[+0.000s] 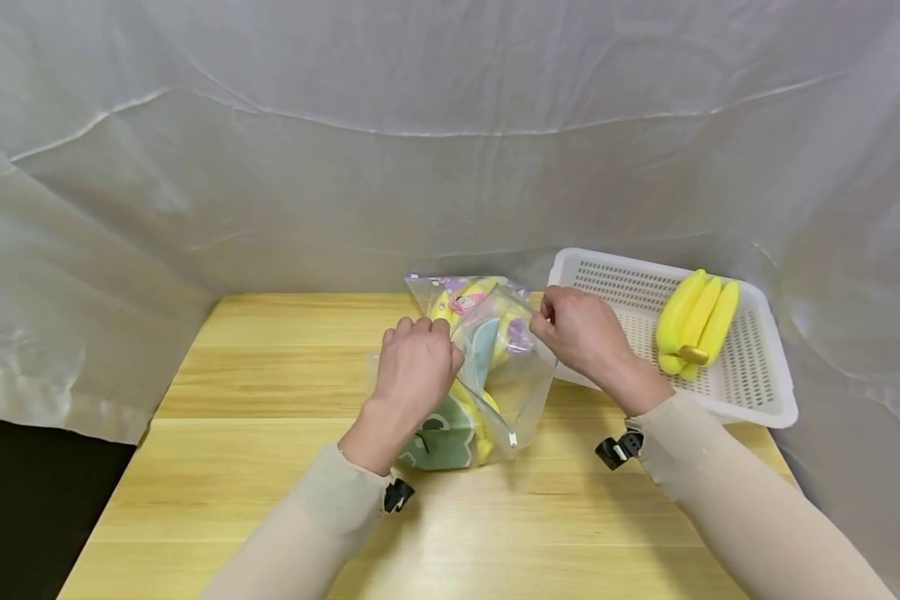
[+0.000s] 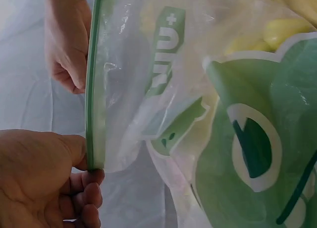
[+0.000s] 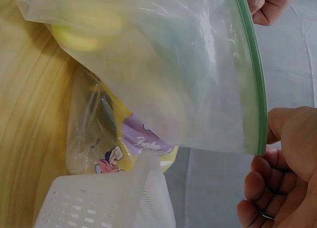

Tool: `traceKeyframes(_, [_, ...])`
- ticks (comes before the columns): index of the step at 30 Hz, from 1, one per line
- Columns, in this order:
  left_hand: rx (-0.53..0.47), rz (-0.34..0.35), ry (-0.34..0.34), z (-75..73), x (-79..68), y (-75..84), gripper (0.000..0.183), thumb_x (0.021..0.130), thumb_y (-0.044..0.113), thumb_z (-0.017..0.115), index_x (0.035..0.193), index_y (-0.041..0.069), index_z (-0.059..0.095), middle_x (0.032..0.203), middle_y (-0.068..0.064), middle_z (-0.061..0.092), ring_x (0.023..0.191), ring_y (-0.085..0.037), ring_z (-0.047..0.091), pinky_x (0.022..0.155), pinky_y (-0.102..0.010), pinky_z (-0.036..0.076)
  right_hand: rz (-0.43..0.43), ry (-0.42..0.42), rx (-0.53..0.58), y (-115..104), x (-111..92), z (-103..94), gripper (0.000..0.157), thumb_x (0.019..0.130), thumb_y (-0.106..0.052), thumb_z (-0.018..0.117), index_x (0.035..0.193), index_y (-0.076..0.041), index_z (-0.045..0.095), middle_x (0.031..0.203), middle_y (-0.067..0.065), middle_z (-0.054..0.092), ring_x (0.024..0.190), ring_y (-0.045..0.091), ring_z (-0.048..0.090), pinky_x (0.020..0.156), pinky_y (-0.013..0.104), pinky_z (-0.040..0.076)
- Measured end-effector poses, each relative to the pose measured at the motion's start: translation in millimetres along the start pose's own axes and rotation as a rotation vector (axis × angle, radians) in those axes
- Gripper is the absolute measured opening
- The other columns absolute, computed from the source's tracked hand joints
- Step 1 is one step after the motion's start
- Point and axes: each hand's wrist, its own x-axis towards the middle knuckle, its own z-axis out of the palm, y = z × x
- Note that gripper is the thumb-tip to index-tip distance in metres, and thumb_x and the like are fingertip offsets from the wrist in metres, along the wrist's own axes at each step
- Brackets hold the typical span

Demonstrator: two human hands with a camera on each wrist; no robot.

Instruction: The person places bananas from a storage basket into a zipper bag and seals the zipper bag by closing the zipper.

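A clear zip bag (image 1: 528, 387) with a green cartoon print stands tilted on the table between my hands, with yellow fruit-like things showing through it. My left hand (image 1: 414, 371) pinches one end of its green zip edge (image 2: 91, 89) between thumb and fingers. At the other end of that edge, my right hand (image 1: 588, 333) pinches the corner. A white slider (image 1: 513, 438) sits on the zip, and the bag's mouth gapes in the head view. Behind it lies another clear bag (image 1: 450, 292) with a purple and yellow print, holding something yellow.
To the right, a white perforated basket (image 1: 783, 396) holds a bunch of yellow bananas (image 1: 693, 321). A wooden table (image 1: 270, 483) lies under everything. Pale grey sheeting (image 1: 360, 192) hangs behind and at both sides.
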Motion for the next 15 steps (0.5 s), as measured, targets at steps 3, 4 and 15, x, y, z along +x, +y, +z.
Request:
traceKeyframes(3, [-0.030,-0.006,-0.001,1.4,-1.4,-1.3,0.024,0.090,0.011,0.061,0.069,0.011,0.049,0.068,-0.004,0.049,0.065,-0.026,0.045,0.060,-0.034,0.034,0.009,-0.008,0.017,-0.4,-3.4,0.7,0.013,0.092,-0.017,0.056,0.082,-0.010,0.061,0.076,0.006,0.060,0.067,0.023,0.054,0.062,0.038,0.044])
traceKeyframes(4, [-0.044,-0.009,-0.007,1.3,-1.9,-1.5,0.024,0.090,0.010,0.061,0.069,0.011,0.048,0.068,-0.004,0.049,0.065,-0.026,0.044,0.060,-0.033,0.034,0.015,-0.011,0.023,-0.2,-4.9,0.8,0.014,0.093,-0.018,0.056,0.083,-0.010,0.061,0.077,0.006,0.061,0.067,0.024,0.054,0.062,0.038,0.044])
traceKeyframes(15, [-0.135,-0.043,-0.050,-3.8,-6.8,2.2,0.025,0.090,0.010,0.059,0.067,0.013,0.048,0.065,-0.002,0.047,0.062,-0.024,0.043,0.059,-0.032,0.034,0.010,0.047,0.051,34.3,-24.6,-6.7,0.028,0.105,-0.031,0.061,0.087,-0.010,0.065,0.076,0.005,0.060,0.067,0.023,0.053,0.064,0.038,0.042])
